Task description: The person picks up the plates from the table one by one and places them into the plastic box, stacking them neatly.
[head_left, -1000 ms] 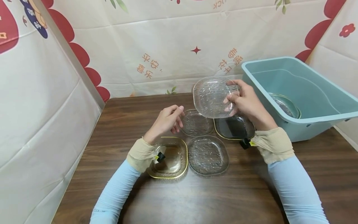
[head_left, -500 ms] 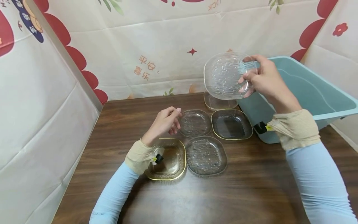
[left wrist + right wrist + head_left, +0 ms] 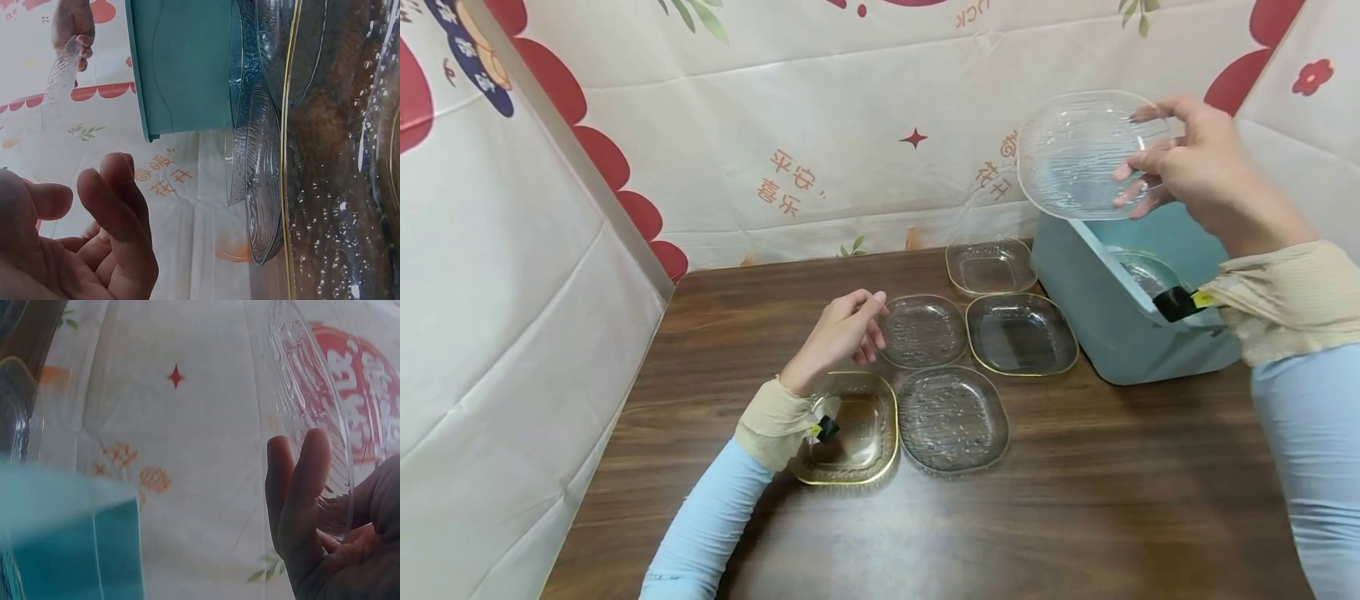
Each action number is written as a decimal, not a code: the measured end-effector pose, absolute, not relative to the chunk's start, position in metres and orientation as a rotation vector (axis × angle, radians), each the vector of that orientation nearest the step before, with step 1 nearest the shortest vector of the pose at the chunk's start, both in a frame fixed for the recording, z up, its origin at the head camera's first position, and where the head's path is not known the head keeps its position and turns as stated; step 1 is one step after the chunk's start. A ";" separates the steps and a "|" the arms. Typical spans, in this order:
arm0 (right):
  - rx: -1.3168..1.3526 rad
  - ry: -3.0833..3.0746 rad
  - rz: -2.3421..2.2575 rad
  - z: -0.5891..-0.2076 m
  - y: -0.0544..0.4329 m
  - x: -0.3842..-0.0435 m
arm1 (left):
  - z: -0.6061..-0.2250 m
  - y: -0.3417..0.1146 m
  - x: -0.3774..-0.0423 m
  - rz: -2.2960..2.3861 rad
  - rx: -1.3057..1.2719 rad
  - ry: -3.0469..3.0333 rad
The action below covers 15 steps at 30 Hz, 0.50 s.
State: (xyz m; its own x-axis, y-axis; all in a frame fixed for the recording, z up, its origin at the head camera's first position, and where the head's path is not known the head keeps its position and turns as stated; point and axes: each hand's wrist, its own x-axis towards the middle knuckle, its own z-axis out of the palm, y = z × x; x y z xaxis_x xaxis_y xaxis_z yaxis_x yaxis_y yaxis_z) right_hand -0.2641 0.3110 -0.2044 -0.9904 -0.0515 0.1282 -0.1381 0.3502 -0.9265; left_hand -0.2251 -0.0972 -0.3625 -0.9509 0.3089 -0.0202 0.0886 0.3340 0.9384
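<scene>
My right hand (image 3: 1202, 167) grips a clear ribbed plate (image 3: 1075, 158) by its right edge, raised above the left side of the blue tub (image 3: 1090, 292). In the right wrist view the thumb and fingers (image 3: 306, 481) pinch the plate (image 3: 306, 381) from both faces. My left hand (image 3: 842, 329) holds nothing, its fingers loosely curled. It hovers beside a clear ribbed plate (image 3: 923, 332) and above a gold-rimmed amber dish (image 3: 850, 433), which the wrist partly covers.
On the wooden table (image 3: 962, 533) lie another ribbed plate (image 3: 955, 421), a gold-rimmed dark dish (image 3: 1022, 333) and a gold-rimmed clear dish (image 3: 991, 267) near the back wall. Inside the tub sits glassware (image 3: 1146, 271). Printed cloth (image 3: 850, 108) hangs behind.
My right hand has carried the ribbed plate up and to the right, from over the table dishes to above the tub. The left hand has hardly moved.
</scene>
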 end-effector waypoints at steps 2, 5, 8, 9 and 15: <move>0.148 -2.537 1.722 -0.204 0.324 -0.269 | -0.363 -0.098 -0.224 1.667 0.361 2.403; 0.081 -2.584 1.686 -0.204 0.344 -0.278 | -0.363 -0.098 -0.224 1.660 0.372 2.405; -0.003 -2.644 1.630 -0.207 0.365 -0.284 | -0.364 -0.097 -0.224 1.658 0.379 2.397; -0.039 -2.669 1.600 -0.209 0.370 -0.286 | -0.364 -0.096 -0.224 1.659 0.378 2.393; -0.238 -2.751 1.394 -0.219 0.392 -0.294 | -0.365 -0.095 -0.225 1.649 0.366 2.390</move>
State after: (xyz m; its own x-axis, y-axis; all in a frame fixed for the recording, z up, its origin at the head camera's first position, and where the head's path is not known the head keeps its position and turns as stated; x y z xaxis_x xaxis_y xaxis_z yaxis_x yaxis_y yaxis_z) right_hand -0.2944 0.3925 -0.2186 -0.9870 0.1585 -0.0263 0.1149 0.5824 -0.8048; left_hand -0.2249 -0.0948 -0.3647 -0.9460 0.3224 -0.0350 0.0817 0.3416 0.9363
